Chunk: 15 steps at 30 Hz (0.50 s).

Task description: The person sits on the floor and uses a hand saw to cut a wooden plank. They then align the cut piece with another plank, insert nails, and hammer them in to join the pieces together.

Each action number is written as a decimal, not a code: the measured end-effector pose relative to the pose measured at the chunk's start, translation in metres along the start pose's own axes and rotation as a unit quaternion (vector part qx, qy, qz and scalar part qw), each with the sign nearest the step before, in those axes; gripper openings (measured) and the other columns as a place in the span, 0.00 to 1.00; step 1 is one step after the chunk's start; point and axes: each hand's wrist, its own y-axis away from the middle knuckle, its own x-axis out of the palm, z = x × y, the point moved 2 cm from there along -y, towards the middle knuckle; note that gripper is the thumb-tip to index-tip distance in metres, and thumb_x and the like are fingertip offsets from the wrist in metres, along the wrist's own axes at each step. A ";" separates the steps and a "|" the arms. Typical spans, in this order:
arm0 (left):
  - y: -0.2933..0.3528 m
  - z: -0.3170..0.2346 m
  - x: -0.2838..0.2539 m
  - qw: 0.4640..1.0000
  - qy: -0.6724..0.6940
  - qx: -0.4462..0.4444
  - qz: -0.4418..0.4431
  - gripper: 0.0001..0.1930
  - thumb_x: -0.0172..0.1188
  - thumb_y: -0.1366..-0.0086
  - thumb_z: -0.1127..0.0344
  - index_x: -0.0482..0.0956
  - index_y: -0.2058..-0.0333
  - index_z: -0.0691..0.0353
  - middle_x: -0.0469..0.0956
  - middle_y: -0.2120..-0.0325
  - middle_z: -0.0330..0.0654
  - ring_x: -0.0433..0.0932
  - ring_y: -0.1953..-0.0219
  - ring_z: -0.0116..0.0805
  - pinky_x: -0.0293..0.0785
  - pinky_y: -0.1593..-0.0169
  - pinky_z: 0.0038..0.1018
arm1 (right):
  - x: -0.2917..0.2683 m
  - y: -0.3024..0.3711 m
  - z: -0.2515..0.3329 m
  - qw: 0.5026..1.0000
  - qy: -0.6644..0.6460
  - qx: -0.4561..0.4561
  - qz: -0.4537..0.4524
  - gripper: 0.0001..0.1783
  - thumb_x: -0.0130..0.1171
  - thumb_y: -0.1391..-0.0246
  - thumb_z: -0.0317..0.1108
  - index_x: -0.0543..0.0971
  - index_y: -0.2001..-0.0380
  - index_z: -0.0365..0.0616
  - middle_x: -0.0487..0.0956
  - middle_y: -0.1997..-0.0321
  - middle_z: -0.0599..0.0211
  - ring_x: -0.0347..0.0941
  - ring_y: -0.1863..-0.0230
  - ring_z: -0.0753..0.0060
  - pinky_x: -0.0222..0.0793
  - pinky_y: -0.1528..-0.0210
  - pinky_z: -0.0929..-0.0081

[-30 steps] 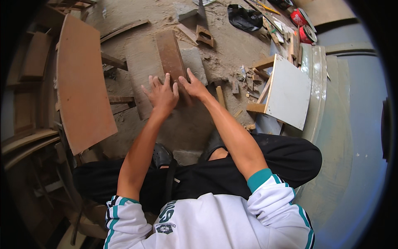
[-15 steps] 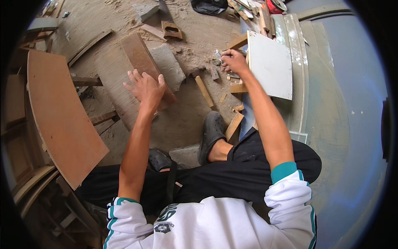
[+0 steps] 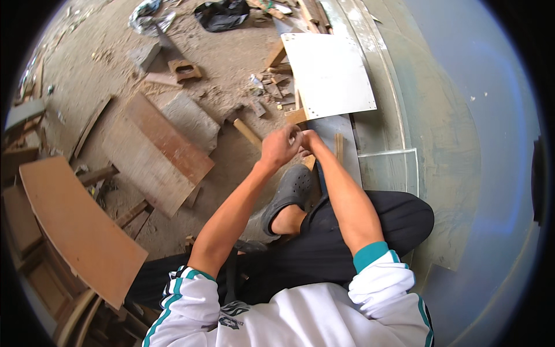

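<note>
In front of my right foot, my left hand point(image 3: 280, 145) and my right hand point(image 3: 310, 141) meet with fingers curled in. Whatever sits between the fingertips, if anything, is hidden or too small to name. Just beyond them lies a white board point(image 3: 329, 75), propped on wooden blocks point(image 3: 295, 116) along its left side. To the left, a flat wooden board point(image 3: 150, 153) with a darker brown strip point(image 3: 167, 136) rests on the ground, touched by neither hand.
A curved brown panel point(image 3: 81, 222) stands at the left by stacked wood pieces. A concrete slab point(image 3: 193, 121), a wood stick point(image 3: 247, 132) and a black plastic bag point(image 3: 221, 14) lie on the dusty floor. Glass sheets point(image 3: 390, 168) are at the right.
My left hand has lifted off the wooden board and moved right. My right hand has drawn back from the white board's left edge, and both hands have come together. The view has shifted right.
</note>
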 end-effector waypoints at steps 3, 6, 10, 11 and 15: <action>-0.011 0.023 0.038 0.995 -0.027 -0.058 0.076 0.17 0.58 0.37 0.54 0.79 0.55 0.58 0.84 0.62 0.46 0.83 0.60 0.45 0.77 0.56 0.37 | -0.010 -0.012 -0.013 0.973 0.049 -0.038 -0.223 0.16 0.51 0.40 0.40 0.80 0.53 0.51 0.82 0.59 0.58 0.81 0.58 0.57 0.76 0.58 0.61; -0.016 0.036 0.057 0.993 -0.054 -0.059 0.092 0.19 0.57 0.38 0.52 0.79 0.54 0.58 0.84 0.63 0.46 0.83 0.59 0.45 0.77 0.56 0.38 | -0.011 -0.044 -0.038 0.931 0.034 -0.030 -0.361 0.18 0.50 0.39 0.40 0.79 0.48 0.57 0.79 0.49 0.58 0.76 0.46 0.55 0.73 0.47 0.59; -0.022 0.049 0.042 0.989 -0.068 -0.099 0.084 0.20 0.57 0.37 0.52 0.79 0.52 0.57 0.84 0.62 0.45 0.83 0.60 0.44 0.77 0.55 0.37 | -0.026 -0.071 -0.022 0.918 0.091 -0.025 -0.386 0.19 0.48 0.38 0.40 0.78 0.46 0.58 0.76 0.42 0.60 0.73 0.43 0.53 0.71 0.44 0.57; -0.019 0.050 0.040 0.989 -0.063 -0.104 0.080 0.20 0.57 0.37 0.52 0.79 0.52 0.58 0.84 0.62 0.45 0.83 0.60 0.43 0.77 0.55 0.37 | -0.032 -0.076 -0.022 0.913 0.118 -0.022 -0.389 0.18 0.48 0.38 0.40 0.77 0.46 0.57 0.76 0.43 0.59 0.73 0.43 0.53 0.71 0.44 0.57; -0.005 0.058 0.021 0.989 -0.026 -0.138 0.043 0.19 0.58 0.37 0.53 0.79 0.53 0.59 0.84 0.62 0.44 0.83 0.60 0.42 0.77 0.55 0.37 | -0.048 -0.082 -0.028 0.941 0.094 -0.015 -0.326 0.19 0.49 0.39 0.42 0.76 0.48 0.50 0.76 0.46 0.57 0.74 0.46 0.51 0.72 0.46 0.56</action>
